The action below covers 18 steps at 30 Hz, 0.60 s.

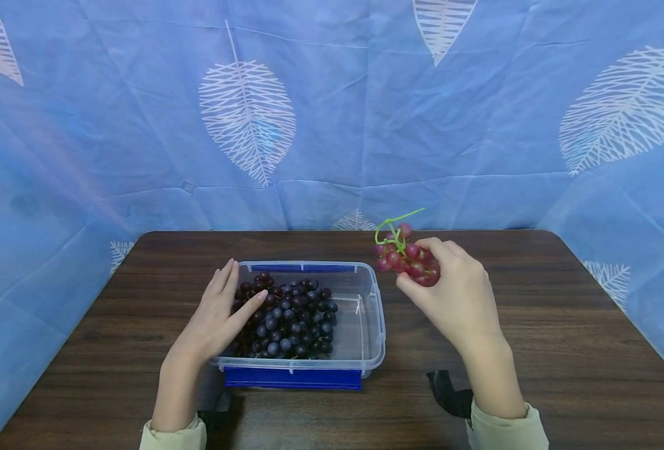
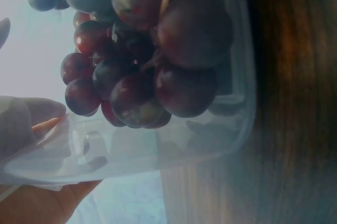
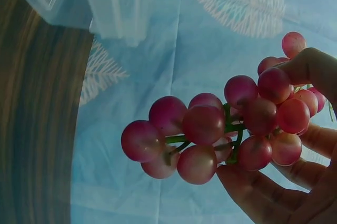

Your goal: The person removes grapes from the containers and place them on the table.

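Note:
My right hand (image 1: pixel 458 297) holds a bunch of red grapes (image 1: pixel 413 262) by its side, up above the table to the right of the container. Its green stem (image 1: pixel 391 234) sticks out at the far end. In the right wrist view the thumb and fingers are on either side of the red grapes (image 3: pixel 202 124). My left hand (image 1: pixel 211 322) grips the left wall of a clear plastic container (image 1: pixel 381 325), thumb over the inside and fingers along the outside. Dark purple grapes (image 1: pixel 289 319) fill the container's left and middle; the left wrist view shows them close (image 2: pixel 131 97).
The container stands on a dark wood table (image 1: pixel 563 350), its blue clip flap (image 1: pixel 292 378) hanging at the near side. A black strap (image 1: pixel 449 394) lies by the right wrist. A blue cloth with white leaf prints (image 1: pixel 332 112) hangs behind the table.

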Tool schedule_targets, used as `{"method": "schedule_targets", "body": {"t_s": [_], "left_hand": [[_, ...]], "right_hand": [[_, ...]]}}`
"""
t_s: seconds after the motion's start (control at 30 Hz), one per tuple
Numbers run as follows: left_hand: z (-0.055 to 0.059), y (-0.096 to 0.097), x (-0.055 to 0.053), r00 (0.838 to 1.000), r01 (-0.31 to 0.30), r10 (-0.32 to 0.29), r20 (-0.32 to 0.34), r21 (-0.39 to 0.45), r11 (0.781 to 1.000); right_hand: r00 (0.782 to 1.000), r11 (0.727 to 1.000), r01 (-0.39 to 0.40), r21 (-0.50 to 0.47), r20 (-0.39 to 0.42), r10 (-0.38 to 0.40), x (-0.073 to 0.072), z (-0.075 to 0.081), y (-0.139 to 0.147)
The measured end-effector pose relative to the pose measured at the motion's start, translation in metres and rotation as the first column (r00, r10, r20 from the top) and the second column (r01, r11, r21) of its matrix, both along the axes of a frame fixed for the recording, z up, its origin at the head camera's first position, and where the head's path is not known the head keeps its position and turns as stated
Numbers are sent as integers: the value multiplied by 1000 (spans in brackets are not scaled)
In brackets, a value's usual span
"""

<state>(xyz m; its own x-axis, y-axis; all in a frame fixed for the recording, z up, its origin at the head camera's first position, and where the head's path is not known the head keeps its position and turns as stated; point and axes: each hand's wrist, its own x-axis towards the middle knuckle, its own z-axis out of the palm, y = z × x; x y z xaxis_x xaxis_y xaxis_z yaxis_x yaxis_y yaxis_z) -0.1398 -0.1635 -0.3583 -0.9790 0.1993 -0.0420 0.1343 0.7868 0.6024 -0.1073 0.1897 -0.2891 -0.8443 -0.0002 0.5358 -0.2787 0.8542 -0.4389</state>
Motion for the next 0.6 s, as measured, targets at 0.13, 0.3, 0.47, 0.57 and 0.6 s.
{"method": "schedule_targets", "body": {"t_s": [0.13,0.3,0.47,0.57,0.6], "left_hand": [[0,0,0,1000,0,0,-5,0,1000],[-1,0,1,1000,-1,1,-14,-6,1000],[-1,0,1,1000,-1,1,-20,-5,1000],[0,1,2,1000,-2,2,-23,-5,1000],[0,1,2,1000,-2,2,-24,-6,1000]], "right_hand": [[999,999,38,1,28,-38,-4,-3,9],[996,997,78,14,42,-79,-7,-7,20],[992,994,106,30,60,-108,-10,-10,26],[990,992,116,43,69,-119,-12,-11,28],[989,991,122,47,77,-125,-12,-12,29]]}}
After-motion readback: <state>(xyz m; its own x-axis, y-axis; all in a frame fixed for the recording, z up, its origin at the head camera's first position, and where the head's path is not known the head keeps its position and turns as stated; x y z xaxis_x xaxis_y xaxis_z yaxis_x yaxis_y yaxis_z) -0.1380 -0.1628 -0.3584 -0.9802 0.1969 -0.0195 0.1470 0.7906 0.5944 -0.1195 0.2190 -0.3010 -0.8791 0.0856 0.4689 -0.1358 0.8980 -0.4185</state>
